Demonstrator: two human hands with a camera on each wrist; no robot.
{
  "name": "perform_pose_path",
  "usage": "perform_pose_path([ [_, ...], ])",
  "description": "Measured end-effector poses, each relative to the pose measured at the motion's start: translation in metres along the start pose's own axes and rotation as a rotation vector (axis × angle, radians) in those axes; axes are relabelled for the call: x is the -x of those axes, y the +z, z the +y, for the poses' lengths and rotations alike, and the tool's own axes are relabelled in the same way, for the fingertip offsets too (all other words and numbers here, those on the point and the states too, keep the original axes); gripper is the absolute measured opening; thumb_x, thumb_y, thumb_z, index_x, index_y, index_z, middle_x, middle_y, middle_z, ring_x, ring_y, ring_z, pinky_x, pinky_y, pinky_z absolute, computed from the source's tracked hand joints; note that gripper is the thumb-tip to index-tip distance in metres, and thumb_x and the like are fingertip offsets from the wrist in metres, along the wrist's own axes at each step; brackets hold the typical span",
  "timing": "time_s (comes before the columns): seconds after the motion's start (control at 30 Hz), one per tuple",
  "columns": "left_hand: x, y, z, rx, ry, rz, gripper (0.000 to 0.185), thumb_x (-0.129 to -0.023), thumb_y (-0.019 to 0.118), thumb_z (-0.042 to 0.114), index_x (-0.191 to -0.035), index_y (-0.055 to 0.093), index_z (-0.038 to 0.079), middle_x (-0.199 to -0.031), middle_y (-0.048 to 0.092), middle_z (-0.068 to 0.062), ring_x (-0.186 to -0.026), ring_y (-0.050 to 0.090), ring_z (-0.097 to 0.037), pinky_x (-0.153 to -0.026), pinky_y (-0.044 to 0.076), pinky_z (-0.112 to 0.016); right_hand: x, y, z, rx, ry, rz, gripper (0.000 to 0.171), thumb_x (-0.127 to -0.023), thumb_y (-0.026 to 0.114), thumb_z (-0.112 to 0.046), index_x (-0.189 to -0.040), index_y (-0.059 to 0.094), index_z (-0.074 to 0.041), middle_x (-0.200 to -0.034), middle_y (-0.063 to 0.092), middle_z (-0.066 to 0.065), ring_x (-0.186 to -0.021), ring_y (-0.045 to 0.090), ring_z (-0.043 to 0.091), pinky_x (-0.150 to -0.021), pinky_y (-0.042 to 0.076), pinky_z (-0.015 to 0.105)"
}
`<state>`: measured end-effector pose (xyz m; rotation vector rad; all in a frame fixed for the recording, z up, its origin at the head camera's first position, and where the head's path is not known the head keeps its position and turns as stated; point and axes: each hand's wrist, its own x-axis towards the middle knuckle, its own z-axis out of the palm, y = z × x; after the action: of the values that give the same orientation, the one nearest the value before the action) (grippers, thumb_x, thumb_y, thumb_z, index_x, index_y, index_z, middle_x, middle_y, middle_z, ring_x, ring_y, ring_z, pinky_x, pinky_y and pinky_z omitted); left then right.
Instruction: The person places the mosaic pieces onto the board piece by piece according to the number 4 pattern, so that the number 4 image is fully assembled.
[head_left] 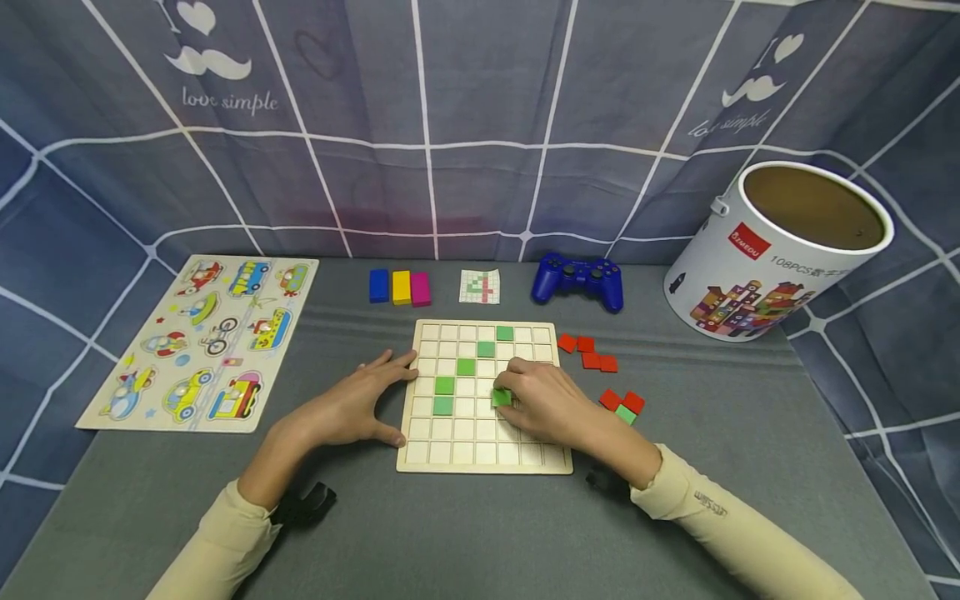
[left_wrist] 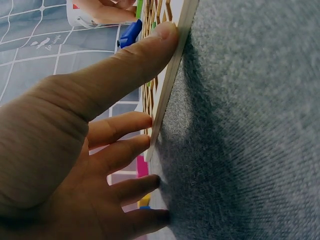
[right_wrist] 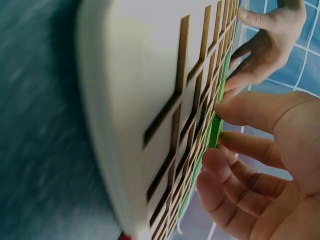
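A pale wooden grid board (head_left: 484,468) lies flat on the grey table, with several green tiles (head_left: 466,367) set in a rough diagonal across its squares. Thumb and fingers of my right hand (head_left: 546,402) pinch another green tile (right_wrist: 215,131) over the board's right-of-middle squares. My left hand (head_left: 347,402) is spread along the left edge, its thumb (left_wrist: 162,37) and fingertips touching the board's side. Just right of the board are several loose red tiles (head_left: 591,361). Two more red tiles (head_left: 633,402) lie nearer my right wrist, beside a loose green tile (head_left: 626,414).
Behind the board lie blue, yellow and magenta blocks (head_left: 401,287), a small pattern card (head_left: 479,287) and a blue game controller (head_left: 577,282). A vehicle picture puzzle board (head_left: 247,350) is at the left. At the back right stands a large white bucket (head_left: 697,283).
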<state>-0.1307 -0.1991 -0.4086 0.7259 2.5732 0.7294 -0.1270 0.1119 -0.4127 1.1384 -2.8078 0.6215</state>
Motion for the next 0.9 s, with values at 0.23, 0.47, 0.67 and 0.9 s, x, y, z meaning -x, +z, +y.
perform_pose_path([
  [0.23, 0.001, 0.001, -0.001, 0.008, 0.006, 0.003, 0.094, -0.067, 0.094, 0.03, -0.146, 0.05, 0.005, -0.164, 0.024, -0.008, -0.15, 0.013, -0.041, -0.114, 0.014, -0.068, -0.012, 0.01, -0.011, 0.038, -0.038, -0.015, 0.017, -0.081, 0.079, -0.017, -0.096, 0.075, -0.013, -0.079, 0.054, -0.006, -0.059, 0.044, 0.007, -0.05, 0.039, 0.023],
  [0.47, 0.0, 0.0, -0.002, 0.007, 0.013, 0.003, 0.092, -0.068, 0.094, 0.032, -0.145, 0.051, 0.006, -0.164, 0.025, -0.007, -0.15, 0.013, -0.041, -0.114, 0.014, -0.068, -0.023, 0.015, -0.021, 0.051, -0.046, -0.07, 0.015, -0.083, 0.077, -0.019, -0.096, 0.074, -0.014, -0.078, 0.051, -0.007, -0.059, 0.045, 0.008, -0.05, 0.039, 0.024],
  [0.67, 0.0, 0.0, -0.002, 0.002, 0.021, -0.003, 0.092, -0.068, 0.093, 0.034, -0.145, 0.05, 0.006, -0.164, 0.024, -0.008, -0.149, 0.013, -0.041, -0.113, 0.014, -0.069, -0.032, 0.019, -0.027, 0.057, -0.048, -0.116, 0.013, -0.083, 0.077, -0.016, -0.095, 0.075, -0.013, -0.08, 0.053, -0.005, -0.06, 0.047, 0.008, -0.05, 0.04, 0.023],
  [0.9, 0.0, 0.001, -0.003, 0.005, 0.018, 0.002, 0.092, -0.068, 0.093, 0.034, -0.144, 0.051, 0.007, -0.164, 0.024, -0.007, -0.15, 0.013, -0.041, -0.114, 0.014, -0.068, -0.035, 0.016, -0.03, 0.047, -0.031, -0.151, 0.019, -0.083, 0.082, -0.024, -0.098, 0.076, -0.014, -0.081, 0.053, -0.005, -0.063, 0.047, 0.008, -0.053, 0.04, 0.023],
])
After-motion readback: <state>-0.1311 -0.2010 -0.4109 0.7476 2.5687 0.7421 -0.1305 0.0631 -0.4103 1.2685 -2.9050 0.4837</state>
